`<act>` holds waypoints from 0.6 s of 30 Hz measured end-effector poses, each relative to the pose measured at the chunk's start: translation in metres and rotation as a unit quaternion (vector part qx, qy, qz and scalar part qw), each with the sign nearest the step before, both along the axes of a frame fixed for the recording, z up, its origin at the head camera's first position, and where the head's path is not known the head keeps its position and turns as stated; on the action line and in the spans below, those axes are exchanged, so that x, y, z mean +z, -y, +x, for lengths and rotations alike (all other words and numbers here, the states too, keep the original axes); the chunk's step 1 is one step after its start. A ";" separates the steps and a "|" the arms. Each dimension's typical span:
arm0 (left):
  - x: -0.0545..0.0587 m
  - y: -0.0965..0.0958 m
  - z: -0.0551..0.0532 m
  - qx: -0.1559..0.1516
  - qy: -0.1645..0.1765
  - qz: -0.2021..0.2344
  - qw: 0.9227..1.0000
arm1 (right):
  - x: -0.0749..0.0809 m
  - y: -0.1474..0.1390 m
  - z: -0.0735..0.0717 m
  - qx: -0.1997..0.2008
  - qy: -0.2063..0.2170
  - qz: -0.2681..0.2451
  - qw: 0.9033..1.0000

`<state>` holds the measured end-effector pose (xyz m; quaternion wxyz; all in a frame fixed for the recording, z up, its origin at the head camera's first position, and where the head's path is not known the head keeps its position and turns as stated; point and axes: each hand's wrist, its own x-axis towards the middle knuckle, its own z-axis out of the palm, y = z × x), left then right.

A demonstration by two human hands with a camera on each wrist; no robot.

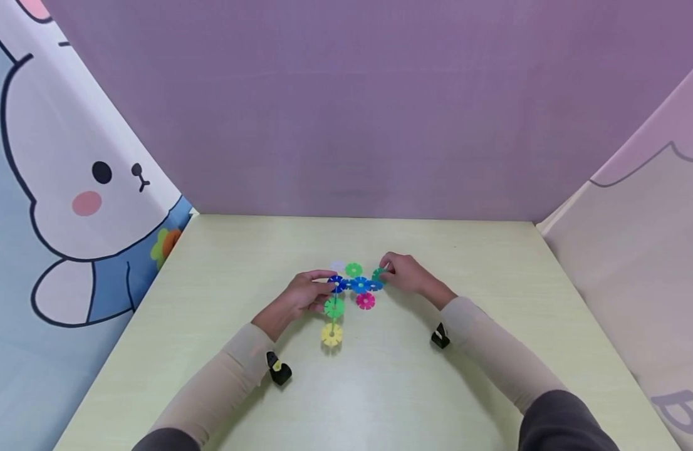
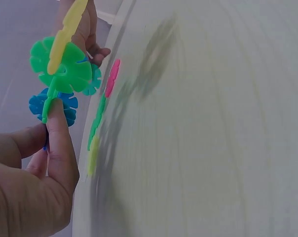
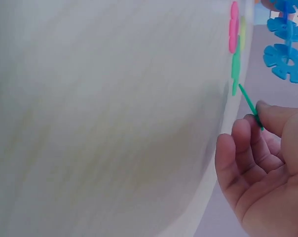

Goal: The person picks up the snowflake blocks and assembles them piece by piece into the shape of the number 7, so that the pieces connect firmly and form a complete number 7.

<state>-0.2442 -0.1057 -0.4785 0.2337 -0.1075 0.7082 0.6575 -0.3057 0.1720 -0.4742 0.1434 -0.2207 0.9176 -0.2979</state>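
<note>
My left hand [image 1: 304, 293] pinches a dark blue snowflake disc [image 1: 338, 284] in a joined chain. Slotted into this chain are blue discs [image 1: 360, 285] reaching right, plus a green disc [image 1: 334, 307] and a yellow disc [image 1: 332, 334] towards me. In the left wrist view, the chain's green disc [image 2: 60, 64] is raised over the table. Between thumb and fingers, my right hand [image 1: 408, 274] holds a single teal-green snowflake disc [image 1: 378, 274], close to the right end of the blue row. The right wrist view shows that teal-green disc [image 3: 250, 106] edge-on, apart from the blue discs [image 3: 289, 61].
Loose discs lie flat on the pale table [image 1: 380, 388]: a pink disc [image 1: 366, 301], a light green disc [image 1: 354, 270], a whitish disc [image 1: 338, 266] and a green disc [image 3: 236, 69]. A purple panel [image 1: 346, 125] stands along the table's back edge.
</note>
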 end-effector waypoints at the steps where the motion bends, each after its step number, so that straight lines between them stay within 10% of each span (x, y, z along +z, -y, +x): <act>1: 0.001 0.000 0.000 0.001 0.001 0.001 1.000 | 0.000 -0.001 0.001 -0.002 0.004 -0.005 1.000; 18: 0.004 0.005 0.000 0.005 -0.003 0.001 1.000 | 0.001 -0.016 0.017 -0.024 0.076 -0.125 0.989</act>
